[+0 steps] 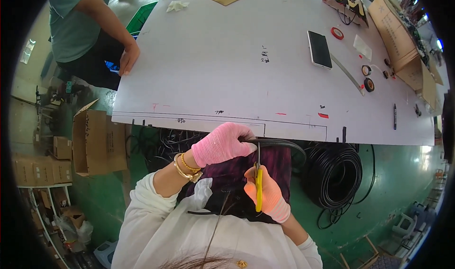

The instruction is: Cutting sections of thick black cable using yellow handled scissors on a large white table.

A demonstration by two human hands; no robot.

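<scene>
In a pink glove, my left hand (222, 144) is closed around a black cable (284, 143) just in front of the table's near edge. The cable runs out to the right and bends downward. My right hand (269, 193), in an orange glove, grips a pair of scissors (259, 189) by the yellow handles. The scissor blades point up and meet the cable close to my left fingertips. Whether they have cut into it I cannot tell. Dark purple cloth lies on my lap beneath both hands.
A white table (204, 65) with drawn lines spans the front. On it lie a phone (319, 49), red tape (337, 33), a steel ruler (348, 74) and a marker (395, 116). A black cable coil (336, 172) sits below right. Another person's hand (129, 59) rests at the left edge.
</scene>
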